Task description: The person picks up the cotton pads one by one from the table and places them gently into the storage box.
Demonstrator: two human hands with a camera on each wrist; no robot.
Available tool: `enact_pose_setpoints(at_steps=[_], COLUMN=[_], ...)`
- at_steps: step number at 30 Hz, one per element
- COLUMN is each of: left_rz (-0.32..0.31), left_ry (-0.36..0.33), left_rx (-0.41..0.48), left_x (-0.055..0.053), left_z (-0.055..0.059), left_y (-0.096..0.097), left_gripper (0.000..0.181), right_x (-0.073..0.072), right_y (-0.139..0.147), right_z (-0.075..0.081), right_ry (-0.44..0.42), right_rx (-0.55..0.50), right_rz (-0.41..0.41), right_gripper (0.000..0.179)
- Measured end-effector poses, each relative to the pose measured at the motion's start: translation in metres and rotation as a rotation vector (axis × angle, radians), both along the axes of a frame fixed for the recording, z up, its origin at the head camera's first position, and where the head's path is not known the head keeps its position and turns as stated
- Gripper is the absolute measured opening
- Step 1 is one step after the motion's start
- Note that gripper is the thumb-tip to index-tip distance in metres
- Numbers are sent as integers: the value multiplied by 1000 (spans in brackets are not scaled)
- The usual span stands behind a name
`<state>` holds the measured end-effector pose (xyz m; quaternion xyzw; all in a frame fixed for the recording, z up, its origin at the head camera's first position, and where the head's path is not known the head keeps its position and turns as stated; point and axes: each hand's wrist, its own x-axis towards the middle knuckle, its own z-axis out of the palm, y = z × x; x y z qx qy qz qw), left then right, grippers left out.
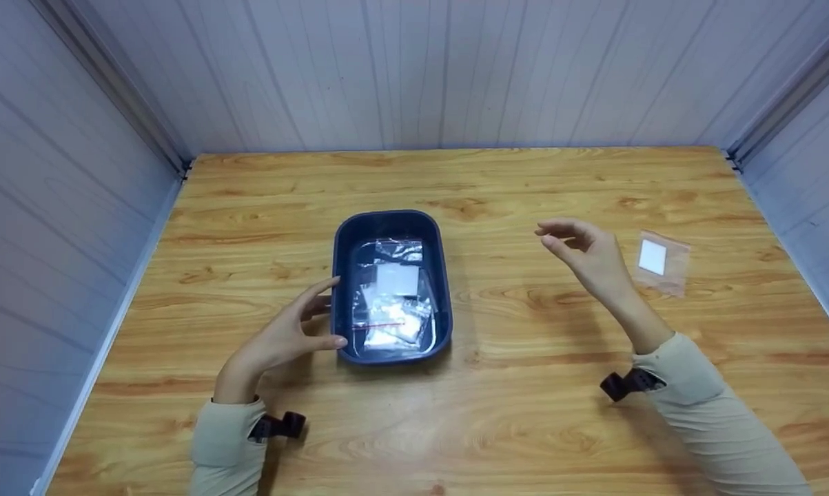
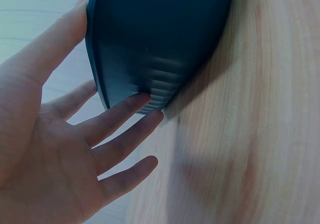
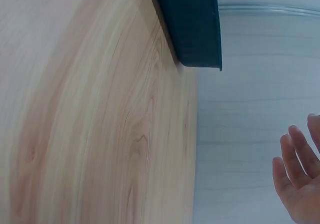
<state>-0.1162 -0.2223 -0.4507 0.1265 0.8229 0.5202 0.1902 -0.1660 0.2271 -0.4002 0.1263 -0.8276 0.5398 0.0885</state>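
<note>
A dark blue plastic bin (image 1: 445, 303) stands on the wooden table, with several clear zip bags (image 1: 393, 293) holding white pieces inside it. My left hand (image 1: 287, 337) touches the bin's left side with spread fingers, thumb and a fingertip at the rim. In the left wrist view those fingers (image 2: 120, 119) lie along the bin's outer wall. To the right of the bin, my right hand (image 1: 586, 258) hovers above the table, fingers loosely bent and holding nothing. Beyond it on the right lies a single zip bag (image 1: 672, 269) with a white rectangle in it.
The wooden table (image 1: 510, 413) is bounded by pale panelled walls at the back (image 1: 414, 76), left and right. Each sleeve cuff carries a small black wrist camera, one on the left (image 1: 280, 426) and one on the right (image 1: 624, 384).
</note>
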Motion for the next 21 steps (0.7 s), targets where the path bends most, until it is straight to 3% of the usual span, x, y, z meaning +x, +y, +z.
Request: enact_pose_setpoints(at_steps=[6, 11, 21], left_rz=[-25, -11, -6], left_ry=[21, 8, 2], left_rx=[25, 9, 1], left_x=[1, 1, 0], left_z=[-2, 0, 1], left_y=[-1, 0, 2], left_gripper=[93, 95, 97], right_x=[9, 20, 22], right_y=[7, 10, 27], right_z=[10, 24, 22], right_ry=[-9, 5, 26], right_rx=[26, 47, 69], right_rz=[-8, -21, -48], right_gripper=[25, 26, 25])
